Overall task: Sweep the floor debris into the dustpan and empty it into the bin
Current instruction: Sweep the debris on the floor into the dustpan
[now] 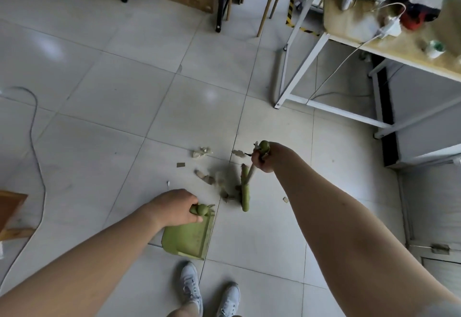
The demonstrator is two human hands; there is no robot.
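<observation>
Head view. The left hand (174, 207), lower centre of the frame, is clenched around the handle of the green dustpan (187, 240), whose tray rests on the tiled floor (112, 97) just below that hand. The right hand (263, 158), right of centre, is clenched around the top of the broom (245, 192); its green head runs near-vertically in the frame, touching the floor.

The debris (208, 179), torn paper and cardboard scraps, lies scattered at centre frame, left of the broom head and above the dustpan. The broom head is nearer the scraps than the pan. In my judgement the stroke must run down and leftward, toward the pan's open edge. No bin is visible.
</observation>
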